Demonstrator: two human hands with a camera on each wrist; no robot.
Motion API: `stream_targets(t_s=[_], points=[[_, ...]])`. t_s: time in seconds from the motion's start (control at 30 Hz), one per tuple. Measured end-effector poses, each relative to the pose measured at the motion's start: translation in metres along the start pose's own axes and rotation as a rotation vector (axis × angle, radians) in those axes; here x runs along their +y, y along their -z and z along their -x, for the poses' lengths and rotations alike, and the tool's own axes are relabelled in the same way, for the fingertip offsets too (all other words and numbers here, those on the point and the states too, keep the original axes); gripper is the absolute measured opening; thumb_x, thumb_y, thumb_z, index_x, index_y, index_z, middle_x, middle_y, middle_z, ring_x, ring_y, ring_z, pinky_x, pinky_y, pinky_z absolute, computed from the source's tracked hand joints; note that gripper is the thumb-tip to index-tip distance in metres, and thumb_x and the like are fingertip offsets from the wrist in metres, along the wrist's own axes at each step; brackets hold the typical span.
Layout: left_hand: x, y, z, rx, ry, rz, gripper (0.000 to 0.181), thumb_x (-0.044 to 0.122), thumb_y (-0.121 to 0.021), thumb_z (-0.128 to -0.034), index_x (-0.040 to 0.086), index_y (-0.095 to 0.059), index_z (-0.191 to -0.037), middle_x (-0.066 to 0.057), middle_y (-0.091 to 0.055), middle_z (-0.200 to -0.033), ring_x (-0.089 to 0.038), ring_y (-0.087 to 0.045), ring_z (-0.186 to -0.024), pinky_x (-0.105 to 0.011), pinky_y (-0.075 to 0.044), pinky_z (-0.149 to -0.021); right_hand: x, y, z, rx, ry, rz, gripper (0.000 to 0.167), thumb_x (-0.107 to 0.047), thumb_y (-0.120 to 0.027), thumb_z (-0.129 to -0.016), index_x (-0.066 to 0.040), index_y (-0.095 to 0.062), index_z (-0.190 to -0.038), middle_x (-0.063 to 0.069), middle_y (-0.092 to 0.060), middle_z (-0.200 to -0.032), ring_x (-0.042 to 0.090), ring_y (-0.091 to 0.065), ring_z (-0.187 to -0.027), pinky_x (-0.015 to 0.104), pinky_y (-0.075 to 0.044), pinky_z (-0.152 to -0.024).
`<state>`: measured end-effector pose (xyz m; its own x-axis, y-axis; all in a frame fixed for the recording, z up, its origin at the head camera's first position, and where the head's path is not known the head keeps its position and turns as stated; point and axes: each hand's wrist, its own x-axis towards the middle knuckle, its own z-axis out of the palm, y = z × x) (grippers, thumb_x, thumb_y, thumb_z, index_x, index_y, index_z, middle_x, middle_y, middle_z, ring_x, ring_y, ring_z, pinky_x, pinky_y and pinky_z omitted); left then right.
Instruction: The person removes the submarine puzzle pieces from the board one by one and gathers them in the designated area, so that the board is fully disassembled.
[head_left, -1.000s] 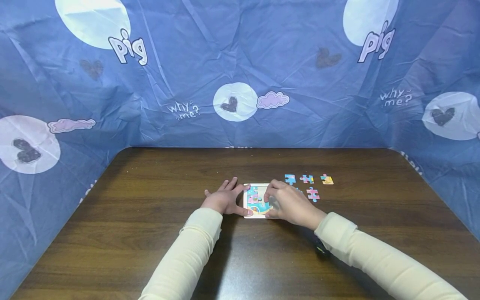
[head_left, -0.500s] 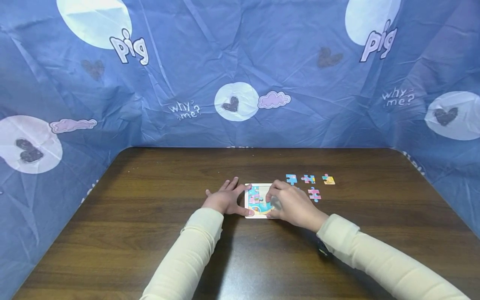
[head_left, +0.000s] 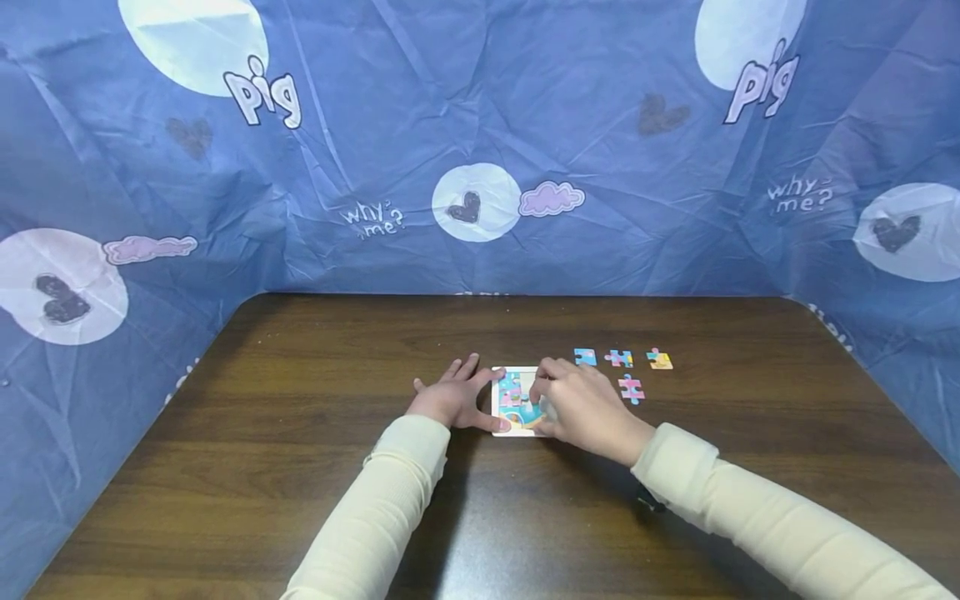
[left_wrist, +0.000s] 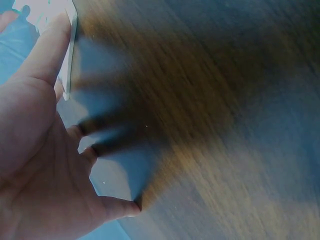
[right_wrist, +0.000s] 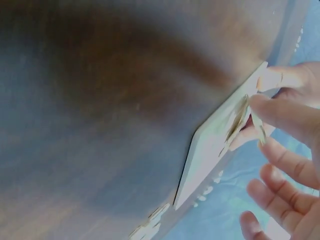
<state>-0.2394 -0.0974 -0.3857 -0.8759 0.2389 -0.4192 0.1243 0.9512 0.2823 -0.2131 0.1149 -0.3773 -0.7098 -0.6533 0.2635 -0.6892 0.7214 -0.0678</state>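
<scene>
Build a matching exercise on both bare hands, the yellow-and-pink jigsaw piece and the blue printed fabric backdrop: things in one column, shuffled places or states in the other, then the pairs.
Column one
1. Bare left hand
2. Bare right hand
3. Yellow-and-pink jigsaw piece
4. Blue printed fabric backdrop

Column two
A. On the brown wooden table, right of the white-rimmed square tray
B. Pinching a thin, pale-edged puzzle piece
C. Behind the table
D. Thumb and a finger on the tray's left side

Pairs: 1-D, 2-B, 3-A, 4-C
</scene>
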Motion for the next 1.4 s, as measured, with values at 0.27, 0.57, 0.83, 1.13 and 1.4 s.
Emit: stream_targets(t_s=[0.27, 0.57, 0.83, 1.13, 1.4], points=[[-0.004, -0.007, -0.013, 0.017, -0.007, 0.012, 0.092, 0.06, -0.075, -0.0843, 0.038, -0.028, -0.16, -0.003, -0.003, -0.171, -0.027, -0.001, -0.157, -0.079, -0.007, -0.11, 0.03, 0.0, -0.001, -0.143, -0.171, -0.302, 0.025, -0.029, -0.092, -0.074, -0.017, -0.076, -0.089, 0.0, -0.062, -0.108, 0.019, -0.061, -0.088, 0.038, -0.052, -0.074], [-0.003, -0.001, -0.002, 0.017, -0.008, 0.015, 0.09, 0.058, -0.075, -0.0854, 0.037, -0.029, -0.16, -0.005, -0.005, -0.171, -0.027, -0.003, -0.157, -0.08, -0.008, -0.109, 0.042, -0.008, 0.007, -0.141, -0.121, -0.31, 0.026, -0.029, -0.091, -0.077, -0.014, -0.077, -0.093, 0.002, -0.062, -0.11, 0.024, -0.063, -0.099, 0.043, -0.053, -0.085], [0.005, 0.006, 0.011, 0.013, -0.017, 0.01, 0.086, 0.052, -0.075, -0.0885, 0.032, -0.031, -0.16, -0.008, -0.009, -0.171, -0.029, -0.007, -0.156, -0.079, -0.011, -0.11, 0.042, -0.005, 0.004, -0.18, -0.112, -0.225, 0.033, -0.031, -0.088, -0.08, -0.012, -0.08, -0.105, 0.006, -0.064, -0.115, 0.029, -0.061, -0.109, 0.049, -0.052, -0.091], [0.009, 0.009, 0.015, 0.005, -0.008, 0.018, 0.087, 0.053, -0.074, -0.0888, 0.034, -0.029, -0.161, -0.007, -0.007, -0.171, -0.028, -0.006, -0.157, -0.078, -0.01, -0.111, 0.039, 0.001, 0.0, -0.219, -0.17, -0.218, 0.025, -0.028, -0.09, -0.078, -0.015, -0.08, -0.096, 0.004, -0.065, -0.112, 0.028, -0.061, -0.107, 0.047, -0.052, -0.089], [0.009, 0.009, 0.015, 0.004, -0.009, 0.017, 0.087, 0.052, -0.074, -0.0889, 0.033, -0.029, -0.161, -0.007, -0.007, -0.171, -0.028, -0.006, -0.157, -0.077, -0.01, -0.112, 0.048, 0.003, 0.008, -0.189, -0.171, -0.265, 0.025, -0.029, -0.089, -0.079, -0.018, -0.079, -0.099, 0.004, -0.065, -0.114, 0.029, -0.063, -0.107, 0.046, -0.053, -0.085]])
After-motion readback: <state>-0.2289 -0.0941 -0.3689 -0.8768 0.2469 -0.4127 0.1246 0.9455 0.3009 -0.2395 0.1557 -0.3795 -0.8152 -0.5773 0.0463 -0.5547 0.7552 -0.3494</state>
